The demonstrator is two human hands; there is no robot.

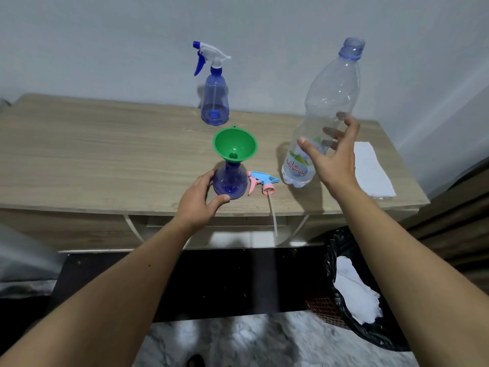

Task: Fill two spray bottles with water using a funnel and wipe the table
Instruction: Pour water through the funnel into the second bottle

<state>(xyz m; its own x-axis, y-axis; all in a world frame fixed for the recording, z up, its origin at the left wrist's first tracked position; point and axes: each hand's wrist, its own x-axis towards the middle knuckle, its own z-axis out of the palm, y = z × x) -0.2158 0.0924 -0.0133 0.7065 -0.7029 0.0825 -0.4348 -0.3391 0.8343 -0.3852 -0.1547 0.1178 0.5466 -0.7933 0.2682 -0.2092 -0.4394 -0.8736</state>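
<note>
A blue spray bottle [229, 181] without its head stands near the table's front edge, with a green funnel [235, 145] in its neck. My left hand [198, 201] grips this bottle at its base. Its pink and light-blue spray head [262, 182] lies on the table just to the right, its tube hanging over the edge. A large clear water bottle [328, 102], uncapped and nearly empty, stands tilted on the table. My right hand [334, 157] is spread open around its lower half, fingers apart. A second blue spray bottle [214, 99] with a white and blue head stands at the back.
A folded white cloth [373, 170] lies at the right end of the wooden table [105, 154]. A bin lined with a black bag [354, 292] holding white paper stands on the floor at the right. A wall rises directly behind the table.
</note>
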